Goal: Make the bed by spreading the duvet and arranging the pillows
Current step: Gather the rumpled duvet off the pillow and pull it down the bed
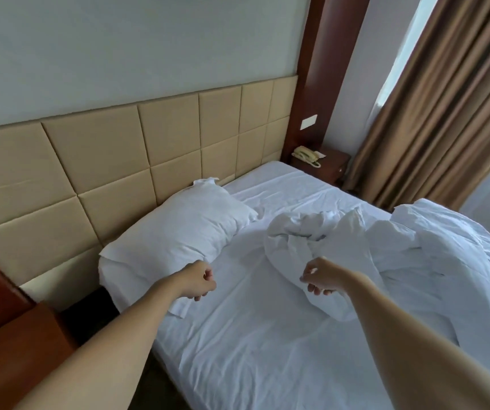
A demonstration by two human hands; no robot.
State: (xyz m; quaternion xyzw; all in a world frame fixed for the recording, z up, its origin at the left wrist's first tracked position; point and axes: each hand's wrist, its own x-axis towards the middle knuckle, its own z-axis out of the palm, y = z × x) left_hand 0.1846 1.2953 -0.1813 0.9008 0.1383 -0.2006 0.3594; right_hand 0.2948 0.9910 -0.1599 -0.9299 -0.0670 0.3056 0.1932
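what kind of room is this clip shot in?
Most likely a hotel room: all-white bedding with a crumpled duvet, a padded tan headboard set in dark wood panelling, and a corded telephone on the bedside table beside full-length brown curtains.

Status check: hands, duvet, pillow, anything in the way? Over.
Left hand curled, holding nothing, beside the pillow. Right hand curled over the bunched duvet, grip unclear. Duvet not yet spread. Nothing blocking.

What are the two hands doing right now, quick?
Left hand: fingers curled, holding nothing, above the pillow's corner.
Right hand: fingers curled, seems empty, over the crumpled duvet.
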